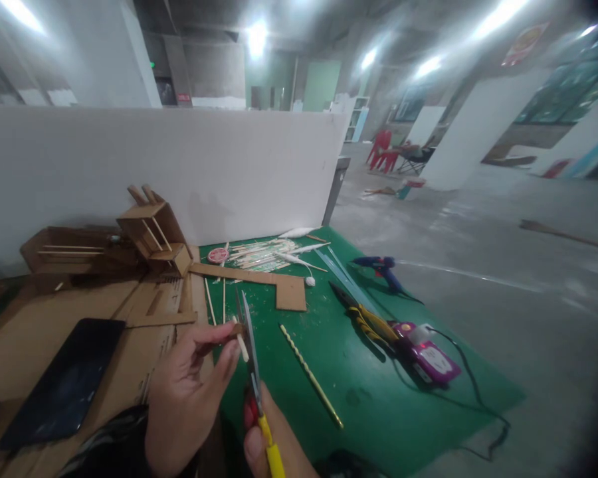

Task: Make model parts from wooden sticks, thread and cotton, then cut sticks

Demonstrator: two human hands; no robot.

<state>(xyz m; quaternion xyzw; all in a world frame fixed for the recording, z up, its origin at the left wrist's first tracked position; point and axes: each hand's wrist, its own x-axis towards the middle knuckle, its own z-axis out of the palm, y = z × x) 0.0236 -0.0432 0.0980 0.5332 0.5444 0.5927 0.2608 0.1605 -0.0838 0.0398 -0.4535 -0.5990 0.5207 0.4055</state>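
Note:
Between thumb and fingertips, my left hand pinches a short pale wooden stick with a small brown piece at its upper part, perhaps cardboard. My right hand is closed around the yellow and red handles of a pair of scissors. The blades point up and away, slightly parted, right beside the stick. Whether they touch it I cannot tell. To the right of the scissors lies a pale green twisted rod. Beyond the blades is an L-shaped cardboard piece.
Pliers, a purple power strip with a cable and a blue glue gun lie on the right of the green tabletop. Several thin sticks lie at the back. Leftward are cardboard constructions and a black phone. A white partition stands behind.

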